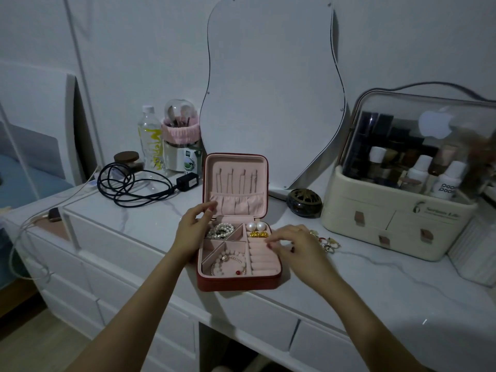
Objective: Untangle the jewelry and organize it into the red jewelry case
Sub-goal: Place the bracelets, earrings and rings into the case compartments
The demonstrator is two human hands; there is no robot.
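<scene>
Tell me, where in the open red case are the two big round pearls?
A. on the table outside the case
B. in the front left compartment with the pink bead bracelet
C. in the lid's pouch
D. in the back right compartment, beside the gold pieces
D: the two pearls sit at the back right of the red case, just behind the gold pieces.

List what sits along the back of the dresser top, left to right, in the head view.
Coiled black cable → water bottle → brush holder → red jewelry case → dark round pot → cream cosmetics organizer.
</scene>
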